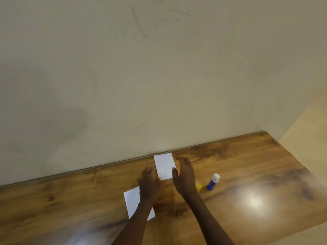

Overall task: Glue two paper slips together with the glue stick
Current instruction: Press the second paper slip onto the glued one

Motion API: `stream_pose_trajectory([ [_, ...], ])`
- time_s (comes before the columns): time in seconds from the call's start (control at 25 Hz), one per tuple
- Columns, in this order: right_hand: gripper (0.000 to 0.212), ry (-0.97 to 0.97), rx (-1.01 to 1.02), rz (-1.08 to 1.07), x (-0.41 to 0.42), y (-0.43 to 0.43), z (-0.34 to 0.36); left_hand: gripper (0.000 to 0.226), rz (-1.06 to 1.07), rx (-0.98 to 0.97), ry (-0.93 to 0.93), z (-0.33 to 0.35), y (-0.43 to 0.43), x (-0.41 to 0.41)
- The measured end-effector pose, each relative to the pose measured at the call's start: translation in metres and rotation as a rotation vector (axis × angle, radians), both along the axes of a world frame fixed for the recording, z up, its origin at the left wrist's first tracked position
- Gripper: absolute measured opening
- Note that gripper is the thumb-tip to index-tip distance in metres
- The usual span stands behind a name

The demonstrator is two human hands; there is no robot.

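Two white paper slips lie flat on the wooden table. The far slip (164, 166) is near the wall, between my hands. The near slip (132, 202) lies closer to me, partly hidden under my left forearm. My left hand (149, 183) hovers palm down at the far slip's near left corner, fingers spread. To that slip's right is my right hand (184, 175), open, with its thumb at the paper's right edge. A blue glue stick (213, 182) stands uncapped, with white glue showing, right of my right hand. Its yellow cap (198, 186) sits beside my right wrist.
The wooden table (247, 165) runs along a pale wall (141, 76) at the back. Its right edge (299, 167) drops off to a light floor. A bright lamp reflection glares on the wood at the right.
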State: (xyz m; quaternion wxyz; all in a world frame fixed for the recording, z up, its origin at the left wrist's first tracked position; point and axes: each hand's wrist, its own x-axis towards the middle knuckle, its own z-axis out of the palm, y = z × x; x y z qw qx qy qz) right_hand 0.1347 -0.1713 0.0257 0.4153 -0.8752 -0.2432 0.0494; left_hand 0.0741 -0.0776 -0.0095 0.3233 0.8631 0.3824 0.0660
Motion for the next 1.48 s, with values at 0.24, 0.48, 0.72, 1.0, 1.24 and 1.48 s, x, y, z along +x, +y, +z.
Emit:
stream_pose_trajectory([
  [0.24, 0.059, 0.231, -0.493, -0.163, 0.016, 0.037, -0.034, 0.052, -0.21, 0.113, 0.233, -0.016, 0.004, -0.005],
  [0.48, 0.036, 0.522, -0.148, -0.212, 0.026, 0.036, -0.029, 0.053, -0.216, 0.028, 0.237, -0.009, 0.006, -0.009],
  [0.72, 0.017, 0.647, 0.278, -0.204, -0.012, 0.011, -0.012, 0.044, -0.058, -0.044, -0.033, 0.003, 0.027, -0.067],
  [1.0, 0.021, 0.738, 0.246, -0.054, -0.085, 0.004, -0.019, 0.054, 0.092, -0.075, -0.038, -0.016, 0.049, -0.157],
  [1.24, 0.03, 0.605, 0.127, -0.043, -0.095, 0.011, -0.027, 0.06, -0.013, 0.068, -0.032, -0.032, 0.039, -0.163],
  [1.48, 0.031, 0.588, 0.075, -0.035, -0.094, 0.019, -0.035, 0.053, -0.026, 0.219, -0.039, -0.041, 0.038, -0.152],
])
